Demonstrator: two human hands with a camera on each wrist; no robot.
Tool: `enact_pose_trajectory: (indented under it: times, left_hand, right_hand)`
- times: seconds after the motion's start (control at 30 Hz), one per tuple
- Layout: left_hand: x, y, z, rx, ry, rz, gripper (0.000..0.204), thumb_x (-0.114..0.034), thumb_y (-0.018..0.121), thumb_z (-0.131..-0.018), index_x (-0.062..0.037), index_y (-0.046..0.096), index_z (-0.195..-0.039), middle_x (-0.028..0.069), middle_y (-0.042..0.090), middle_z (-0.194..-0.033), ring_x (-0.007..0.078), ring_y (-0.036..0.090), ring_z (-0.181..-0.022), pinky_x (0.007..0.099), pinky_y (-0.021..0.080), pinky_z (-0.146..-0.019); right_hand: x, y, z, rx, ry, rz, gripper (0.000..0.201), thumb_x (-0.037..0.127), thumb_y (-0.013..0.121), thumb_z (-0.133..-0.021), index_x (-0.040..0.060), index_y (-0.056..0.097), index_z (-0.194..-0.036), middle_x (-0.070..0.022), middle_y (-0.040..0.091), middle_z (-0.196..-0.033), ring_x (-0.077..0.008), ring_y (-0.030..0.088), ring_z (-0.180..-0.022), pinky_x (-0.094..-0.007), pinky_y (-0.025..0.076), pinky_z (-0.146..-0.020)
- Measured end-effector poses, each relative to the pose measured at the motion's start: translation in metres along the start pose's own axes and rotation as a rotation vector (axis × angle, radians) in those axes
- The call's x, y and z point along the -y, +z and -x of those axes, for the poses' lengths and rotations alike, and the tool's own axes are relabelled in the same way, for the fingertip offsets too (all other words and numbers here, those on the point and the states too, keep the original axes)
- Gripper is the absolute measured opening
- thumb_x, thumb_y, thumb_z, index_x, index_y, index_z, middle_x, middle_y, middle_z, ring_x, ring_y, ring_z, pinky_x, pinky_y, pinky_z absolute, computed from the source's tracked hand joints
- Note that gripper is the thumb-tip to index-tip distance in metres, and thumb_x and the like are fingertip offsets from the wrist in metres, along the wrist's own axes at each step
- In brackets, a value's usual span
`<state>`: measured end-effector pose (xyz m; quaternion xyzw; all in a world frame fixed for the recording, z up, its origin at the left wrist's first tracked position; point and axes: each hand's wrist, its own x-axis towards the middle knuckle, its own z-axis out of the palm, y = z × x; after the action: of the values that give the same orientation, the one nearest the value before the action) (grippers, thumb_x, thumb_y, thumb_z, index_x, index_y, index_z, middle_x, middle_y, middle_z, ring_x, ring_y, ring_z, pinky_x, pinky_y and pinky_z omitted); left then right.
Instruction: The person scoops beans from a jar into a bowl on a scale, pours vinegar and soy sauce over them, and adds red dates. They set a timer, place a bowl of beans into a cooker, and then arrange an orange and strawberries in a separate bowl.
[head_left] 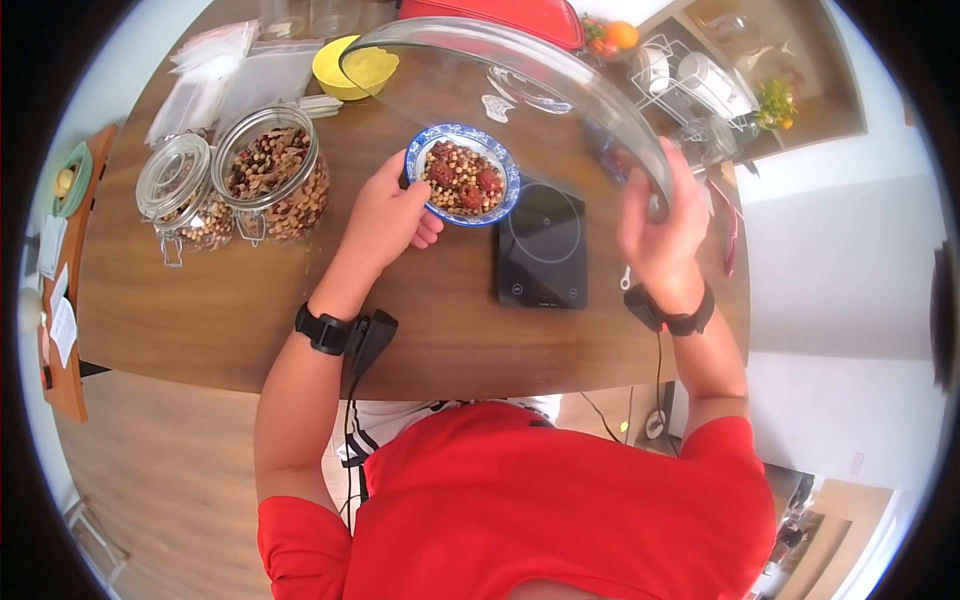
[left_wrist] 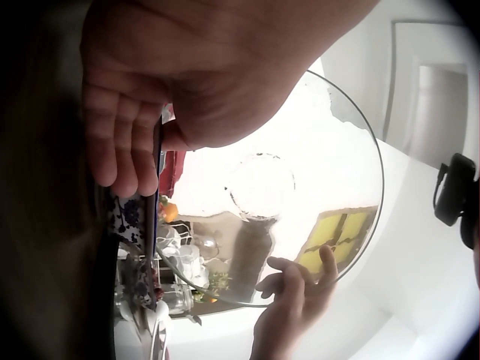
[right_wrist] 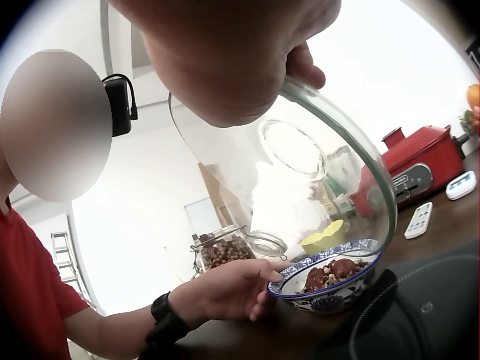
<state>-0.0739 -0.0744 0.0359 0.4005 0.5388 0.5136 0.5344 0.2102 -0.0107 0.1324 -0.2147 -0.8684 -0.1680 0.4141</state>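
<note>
My left hand (head_left: 388,215) grips the side of a small blue-and-white patterned bowl (right_wrist: 330,302), thumb at its rim. Beans or grains and several wrinkled dark red dried fruits, like dates, lie in that bowl. Beside it, over the table, my right hand (head_left: 668,225) holds a large clear glass bowl (left_wrist: 330,135) by its edge. The glass bowl is tilted up on its side, and its rim reaches close to the small bowl in the right wrist view. A flat black kitchen scale (head_left: 545,265) lies between my hands.
Two clip-top glass jars (head_left: 295,205) of mixed beans or nuts stand left. Behind are plastic bags (head_left: 265,80), a yellow bowl (head_left: 325,70) and a red appliance (right_wrist: 427,161). A wire rack (head_left: 665,85) with white cups sits back right. A white remote (right_wrist: 418,220) lies near the appliance.
</note>
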Motion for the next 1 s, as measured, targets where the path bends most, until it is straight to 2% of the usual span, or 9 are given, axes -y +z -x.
enact_pose_trajectory:
  times: [0.1,0.2,0.3,0.4,0.63,0.73,0.8,0.93,1.0]
  left_hand:
    - [0.003,0.001,-0.003,-0.002,-0.001,0.007,0.051,-0.011,0.048,-0.098,-0.0071,0.047,-0.148,0.0107,0.068,-0.077,0.0147,0.066,-0.059,0.0282,0.055,-0.052]
    - [0.002,0.0,-0.003,0.009,-0.006,0.006,0.047,-0.012,0.048,-0.098,-0.005,0.049,-0.145,0.0112,0.068,-0.077,0.015,0.066,-0.059,0.0284,0.055,-0.051]
    - [0.005,-0.002,-0.006,0.027,-0.007,0.017,0.047,-0.012,0.049,-0.098,-0.0047,0.048,-0.145,0.0116,0.069,-0.077,0.0152,0.066,-0.059,0.0283,0.055,-0.052]
    - [0.008,-0.002,-0.007,0.027,-0.012,0.035,0.047,-0.013,0.049,-0.099,-0.0047,0.048,-0.145,0.0118,0.069,-0.077,0.0154,0.067,-0.06,0.0282,0.055,-0.052]
    - [0.006,-0.002,-0.006,0.033,-0.015,0.033,0.05,-0.013,0.049,-0.097,-0.0054,0.048,-0.146,0.0101,0.068,-0.076,0.0159,0.067,-0.06,0.0281,0.055,-0.054]
    - [0.008,-0.004,-0.01,0.049,-0.024,0.042,0.048,-0.012,0.049,-0.098,-0.0044,0.048,-0.145,0.0113,0.069,-0.077,0.0157,0.067,-0.06,0.028,0.055,-0.053]
    - [0.007,-0.003,-0.009,0.045,-0.026,0.033,0.048,-0.013,0.048,-0.097,-0.0048,0.049,-0.145,0.0107,0.068,-0.076,0.0157,0.067,-0.06,0.0281,0.055,-0.054]
    - [0.007,-0.003,-0.01,0.038,-0.028,0.01,0.049,-0.013,0.048,-0.097,-0.0055,0.052,-0.145,0.0102,0.068,-0.076,0.0157,0.066,-0.06,0.0284,0.056,-0.055]
    - [0.008,-0.003,-0.011,0.041,-0.021,0.009,0.05,-0.014,0.048,-0.097,-0.0058,0.051,-0.146,0.0102,0.068,-0.076,0.0157,0.066,-0.06,0.0286,0.056,-0.055]
  right_hand:
    - [0.002,0.001,0.002,-0.052,-0.004,0.02,0.062,-0.011,0.068,-0.072,-0.007,0.055,-0.132,-0.0218,0.072,-0.103,-0.0353,0.072,-0.078,-0.0382,0.058,-0.069]
    - [0.01,-0.005,-0.003,0.04,0.075,0.043,0.064,-0.012,0.068,-0.07,-0.0064,0.055,-0.132,-0.0214,0.072,-0.105,-0.0362,0.071,-0.077,-0.0383,0.058,-0.069]
    - [0.012,-0.004,-0.007,-0.01,-0.044,0.079,0.07,-0.013,0.07,-0.066,-0.0065,0.052,-0.133,-0.0216,0.071,-0.11,-0.0349,0.071,-0.076,-0.0379,0.057,-0.067]
    - [0.016,-0.005,-0.011,0.009,-0.082,0.102,0.071,-0.014,0.069,-0.065,-0.0081,0.051,-0.133,-0.022,0.071,-0.114,-0.0338,0.071,-0.078,-0.0383,0.058,-0.067]
    - [0.017,-0.009,-0.021,0.043,-0.072,0.098,0.071,-0.015,0.068,-0.065,-0.0094,0.05,-0.133,-0.0218,0.07,-0.118,-0.0333,0.071,-0.079,-0.038,0.058,-0.067]
    - [0.011,-0.004,-0.024,0.022,-0.098,0.091,0.07,-0.014,0.067,-0.065,-0.0073,0.051,-0.133,-0.0202,0.071,-0.113,-0.0314,0.071,-0.077,-0.0375,0.057,-0.064]
    - [0.014,-0.006,-0.028,0.033,-0.1,0.086,0.069,-0.014,0.067,-0.067,-0.0045,0.053,-0.134,-0.0171,0.071,-0.102,-0.0277,0.068,-0.071,-0.0367,0.054,-0.06]
    - [0.023,-0.012,-0.036,0.092,-0.07,0.147,0.067,-0.014,0.067,-0.068,-0.0024,0.055,-0.134,-0.0134,0.07,-0.092,-0.0249,0.063,-0.064,-0.0359,0.051,-0.055]
    - [0.018,-0.011,-0.041,0.038,-0.157,0.113,0.066,-0.014,0.066,-0.069,-0.0024,0.055,-0.133,-0.0111,0.068,-0.087,-0.0239,0.061,-0.06,-0.0354,0.049,-0.053]
